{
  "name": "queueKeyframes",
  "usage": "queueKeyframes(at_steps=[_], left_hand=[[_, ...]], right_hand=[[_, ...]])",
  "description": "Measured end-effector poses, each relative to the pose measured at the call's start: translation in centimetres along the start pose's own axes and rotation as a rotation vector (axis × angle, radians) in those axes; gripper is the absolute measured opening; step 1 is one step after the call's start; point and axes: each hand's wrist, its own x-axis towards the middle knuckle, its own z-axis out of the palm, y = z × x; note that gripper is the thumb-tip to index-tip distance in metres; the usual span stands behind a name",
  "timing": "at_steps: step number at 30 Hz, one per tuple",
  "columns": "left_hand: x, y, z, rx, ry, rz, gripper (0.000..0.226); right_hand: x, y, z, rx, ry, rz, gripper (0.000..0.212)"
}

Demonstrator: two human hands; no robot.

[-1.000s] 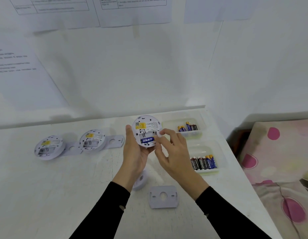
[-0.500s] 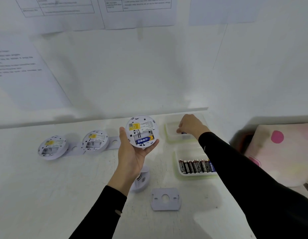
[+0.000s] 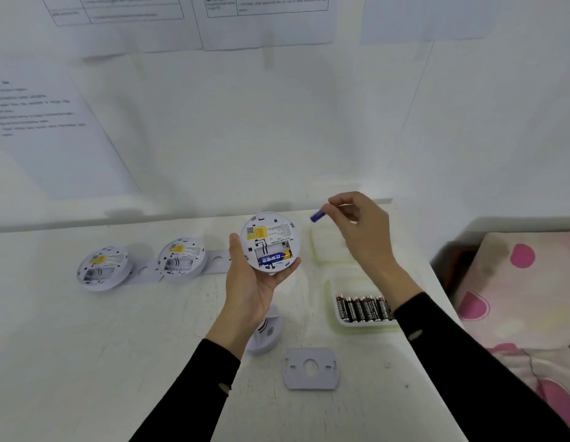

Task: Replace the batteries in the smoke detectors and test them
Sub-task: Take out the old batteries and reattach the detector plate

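My left hand (image 3: 251,282) holds a round white smoke detector (image 3: 270,240) back side up above the table. One blue battery (image 3: 275,259) lies in its open compartment. Up to the right, my right hand (image 3: 362,229) pinches another blue battery (image 3: 317,215) in its fingertips, over the far clear tray (image 3: 325,250). The near tray (image 3: 362,325) holds several black batteries (image 3: 362,308). Two more detectors (image 3: 104,267) (image 3: 182,260) lie back side up at the left with open compartments.
A smoke detector cover (image 3: 267,334) lies face up under my left wrist. A mounting plate (image 3: 311,368) rests near the table's front, and two more plates (image 3: 218,261) lie behind the left detectors. A wall with papers stands behind. Pink spotted bedding (image 3: 526,298) lies right of the table.
My right hand reached from the held detector into the far tray, then lifted out of it with a blue battery pinched in its fingertips. My left hand kept holding the detector.
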Motion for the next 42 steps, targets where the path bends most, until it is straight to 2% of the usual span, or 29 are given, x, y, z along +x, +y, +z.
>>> queueKeyframes(at_steps=[2, 4, 7, 10, 14, 16, 19, 22, 23, 26, 28, 30, 38, 40, 42], left_hand=[[0.1, -0.2, 0.1, 0.017, 0.001, 0.003, 0.053], [0.0, -0.5, 0.2, 0.054, -0.009, 0.016, 0.057], [-0.2, -0.8, 0.2, 0.084, -0.026, 0.008, 0.063], [-0.4, -0.7, 0.2, 0.083, -0.034, -0.027, 0.064], [-1.0, -0.5, 0.3, 0.056, -0.093, -0.107, 0.068], [-1.2, -0.6, 0.3, 0.066, -0.138, -0.135, 0.072], [-1.2, -0.5, -0.2, 0.087, -0.206, -0.119, 0.068], [-1.1, 0.0, -0.6, 0.094, -0.294, -0.108, 0.047], [-1.1, 0.0, -0.9, 0.088, -0.312, -0.098, 0.048], [-0.9, 0.0, -1.5, 0.103, -0.327, -0.071, 0.065], [-1.0, 0.0, -1.9, 0.142, -0.36, -0.067, 0.083], [-0.9, -0.1, -2.0, 0.154, -0.383, -0.064, 0.094], [-0.7, -0.3, -2.1, 0.13, -0.359, -0.047, 0.096], [-0.7, -0.4, -2.2, 0.11, -0.338, -0.056, 0.09], [-0.8, -0.5, -2.1, 0.11, -0.306, -0.054, 0.072]], right_hand=[[-2.3, -1.9, 0.7, 0.09, -0.002, -0.128, 0.009], [-4.1, -2.0, 1.5, 0.044, -0.065, -0.306, 0.008], [-5.6, -0.9, 2.6, -0.106, -0.123, -0.544, 0.009], [-6.1, 0.2, 3.5, -0.35, -0.08, -0.775, 0.007], [-6.0, 1.1, 4.4, -0.457, -0.074, -0.876, 0.005], [-5.8, 1.3, 4.5, -0.437, -0.116, -0.82, 0.006], [-5.8, 0.7, 4.0, -0.251, -0.175, -0.634, 0.015], [-5.4, 0.1, 2.6, -0.007, -0.171, -0.196, 0.027], [-5.1, 0.1, 2.2, 0.065, -0.175, -0.013, 0.03], [-4.3, 0.6, 1.2, 0.423, -0.265, 0.488, 0.04], [-4.2, 0.6, 0.8, 0.662, -0.307, 0.664, 0.036], [-4.1, 0.6, 0.6, 0.755, -0.324, 0.735, 0.035], [-3.7, 1.1, 0.8, 0.774, -0.325, 0.804, 0.036], [-3.7, 1.1, 0.8, 0.764, -0.347, 0.814, 0.038], [-3.7, 1.1, 0.8, 0.767, -0.355, 0.824, 0.038]])
